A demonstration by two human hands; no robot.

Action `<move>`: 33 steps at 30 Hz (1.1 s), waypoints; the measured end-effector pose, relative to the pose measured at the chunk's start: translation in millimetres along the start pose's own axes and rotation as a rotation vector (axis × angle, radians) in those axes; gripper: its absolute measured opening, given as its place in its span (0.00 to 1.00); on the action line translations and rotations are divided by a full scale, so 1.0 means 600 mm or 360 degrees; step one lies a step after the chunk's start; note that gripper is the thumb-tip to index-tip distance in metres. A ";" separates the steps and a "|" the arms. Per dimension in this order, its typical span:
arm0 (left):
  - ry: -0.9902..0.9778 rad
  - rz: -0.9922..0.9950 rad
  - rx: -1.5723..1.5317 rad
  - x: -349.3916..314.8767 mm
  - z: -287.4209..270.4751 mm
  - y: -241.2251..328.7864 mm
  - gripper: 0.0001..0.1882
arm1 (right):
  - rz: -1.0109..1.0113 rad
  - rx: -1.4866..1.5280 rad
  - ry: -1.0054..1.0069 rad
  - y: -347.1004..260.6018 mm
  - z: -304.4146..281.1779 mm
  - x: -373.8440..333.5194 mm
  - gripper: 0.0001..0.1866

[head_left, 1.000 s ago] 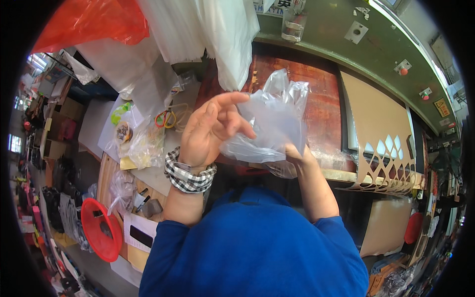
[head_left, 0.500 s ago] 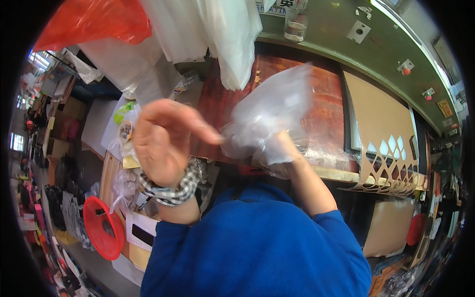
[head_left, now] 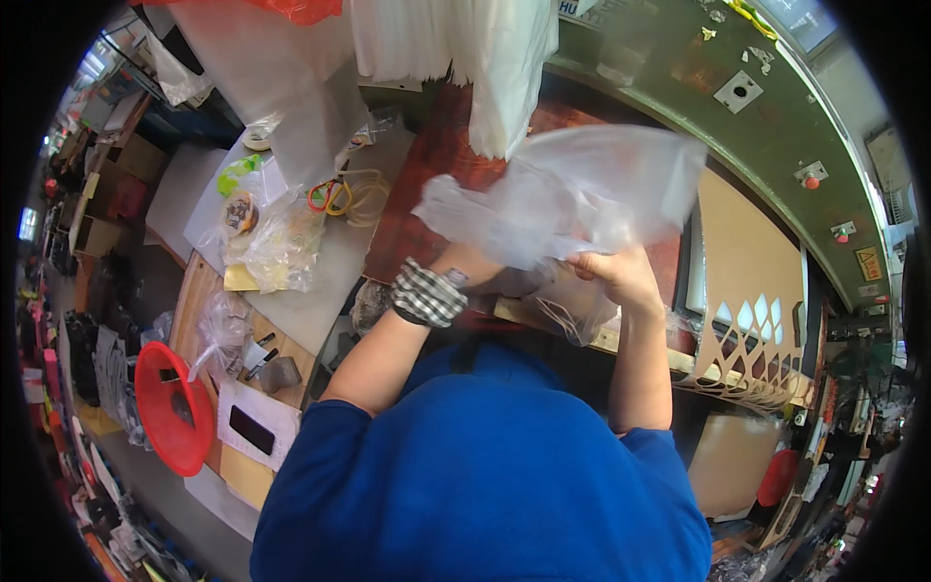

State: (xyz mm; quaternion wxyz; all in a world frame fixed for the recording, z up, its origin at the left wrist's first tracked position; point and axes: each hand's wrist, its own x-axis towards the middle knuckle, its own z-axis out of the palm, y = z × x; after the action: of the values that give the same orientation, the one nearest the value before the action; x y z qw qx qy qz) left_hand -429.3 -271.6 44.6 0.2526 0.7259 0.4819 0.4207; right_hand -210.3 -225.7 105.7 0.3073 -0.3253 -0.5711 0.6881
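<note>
A clear plastic bag [head_left: 621, 184] is spread out in front of me above the dark red work surface [head_left: 412, 218], its wide end toward the right. My right hand [head_left: 626, 278] pinches the near edge of the bag between thumb and fingers. On the other side, my left hand [head_left: 472, 260] reaches under or into the crumpled part of the plastic. Film covers its fingers, so their pose is hidden. A checked cloth band [head_left: 427, 294] circles that wrist. Below the bag, close to the right hand, hangs more clear plastic [head_left: 574, 303] with thin cord-like loops inside.
White plastic bags [head_left: 504, 78] hang at the top. Left are a tape roll [head_left: 239, 211], a phone [head_left: 251, 430] and a red basin [head_left: 173, 409]. A brown sheet with diamond cutouts [head_left: 752, 262] lies to the right, beside a green machine panel [head_left: 679, 82].
My left hand has come down from the air at left and gone to the bag. The bag has swung right and spread wider, with the right hand now at its near edge.
</note>
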 end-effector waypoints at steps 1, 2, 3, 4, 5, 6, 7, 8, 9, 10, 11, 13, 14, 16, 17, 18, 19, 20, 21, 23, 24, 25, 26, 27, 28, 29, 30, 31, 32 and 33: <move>-0.0048 -0.0150 -0.0149 -0.008 -0.008 -0.012 0.14 | -0.0021 0.0093 0.0005 0.000 -0.006 0.006 0.21; -0.0031 -0.0186 -0.0305 -0.015 -0.012 -0.025 0.14 | 0.0046 -0.0024 0.0087 0.000 -0.007 0.013 0.21; -0.0135 -0.0216 -0.0597 -0.017 -0.006 -0.037 0.15 | 0.0124 -0.0122 0.0172 0.003 -0.004 0.020 0.22; -0.0020 0.0128 -0.0101 -0.022 0.004 -0.045 0.17 | 0.0258 -0.0248 0.0343 0.005 0.001 0.025 0.22; 0.0099 0.0471 0.0393 -0.026 0.018 -0.050 0.19 | 0.0254 -0.0455 0.0265 0.009 0.010 0.033 0.22; 0.0182 0.0587 0.0573 -0.030 0.032 -0.049 0.22 | 0.0096 -0.0729 0.0261 0.013 0.021 0.033 0.21; 0.0211 0.0571 0.0516 -0.032 0.044 -0.043 0.25 | -0.0017 -0.0971 0.0308 0.014 0.029 0.036 0.20; 0.0132 0.0498 0.0363 -0.031 0.046 -0.036 0.28 | -0.0067 -0.1025 0.0302 0.015 0.037 0.033 0.19; 0.0062 0.0420 0.0211 -0.027 0.045 -0.025 0.30 | -0.0100 -0.1049 0.0292 0.013 0.040 0.037 0.19; -0.0024 0.0416 0.0231 -0.021 0.033 -0.014 0.28 | -0.0129 -0.1030 0.0286 0.013 0.045 0.033 0.18; -0.0029 0.0314 0.0067 -0.015 0.016 -0.001 0.25 | -0.0145 -0.1000 0.0273 0.013 0.046 0.035 0.18; -0.0055 0.0110 0.0122 -0.013 -0.002 0.036 0.22 | -0.0164 -0.0907 0.0274 0.016 0.045 0.035 0.17; 0.0005 0.0068 0.0097 -0.009 -0.006 0.049 0.20 | -0.0171 -0.0858 0.0281 0.020 0.044 0.037 0.17; -0.0112 0.0021 -0.0028 -0.003 -0.010 0.064 0.21 | -0.0189 -0.0772 0.0307 0.036 0.042 0.033 0.16; -0.0084 0.0141 0.0053 -0.003 -0.007 0.066 0.21 | -0.0202 -0.0728 0.0313 0.046 0.041 0.032 0.16; 0.0282 0.0256 0.0316 -0.007 0.008 0.072 0.24 | -0.0208 -0.0685 0.0322 0.057 0.040 0.030 0.16; 0.0452 0.0261 0.0187 -0.006 0.022 0.073 0.25 | -0.0219 -0.0645 0.0333 0.070 0.039 0.027 0.16; 0.0266 0.0146 0.0584 -0.012 0.036 0.074 0.27 | -0.0224 -0.0608 0.0344 0.082 0.036 0.024 0.16; 0.0400 0.0182 0.0565 -0.022 0.041 0.068 0.29 | -0.0227 -0.0565 0.0343 0.095 0.032 0.023 0.16; 0.0266 -0.0007 0.0398 -0.031 0.051 0.059 0.33 | -0.0233 -0.0492 0.0351 0.118 0.023 0.020 0.17; 0.0087 -0.0197 0.0257 -0.031 0.051 0.055 0.35 | -0.0234 -0.0450 0.0354 0.128 0.018 0.017 0.17; 0.0011 -0.0286 0.0111 -0.031 0.048 0.051 0.36 | -0.0232 -0.0389 0.0349 0.134 0.012 0.019 0.17; 0.0116 -0.0207 0.0075 -0.030 0.043 0.049 0.38 | -0.0222 -0.0344 0.0348 0.138 0.007 0.019 0.18; 0.0321 -0.0039 0.0040 -0.029 0.037 0.047 0.40 | -0.0186 -0.0270 0.0336 0.139 0.004 0.023 0.18; 0.0448 0.0072 0.0031 -0.030 0.031 0.048 0.42 | -0.0143 -0.0197 0.0326 0.136 0.001 0.026 0.19; 0.0229 -0.0097 -0.0329 -0.031 0.025 0.048 0.41 | -0.0090 -0.0118 0.0317 0.131 0.000 0.031 0.19; 0.0238 -0.0103 -0.0362 -0.034 0.021 0.051 0.40 | 0.0025 -0.0033 0.0330 0.123 0.000 0.035 0.20; 0.0250 -0.0111 -0.0399 -0.040 0.018 0.055 0.39 | 0.0181 0.0049 0.0356 0.113 0.001 0.037 0.21; 0.0261 -0.0118 -0.0433 -0.046 0.016 0.060 0.38 | 0.0394 0.0160 0.0415 0.101 0.003 0.039 0.19; 0.0359 -0.0012 -0.0375 -0.053 0.015 0.066 0.36 | 0.0496 0.0266 0.0413 0.089 0.006 0.038 0.19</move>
State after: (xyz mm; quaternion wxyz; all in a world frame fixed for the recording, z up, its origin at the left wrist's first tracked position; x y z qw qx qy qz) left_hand -408.4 -316.3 58.8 0.2817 0.6377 0.4572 0.5522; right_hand -229.8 -217.9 51.1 0.2941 -0.4689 -0.4104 0.7247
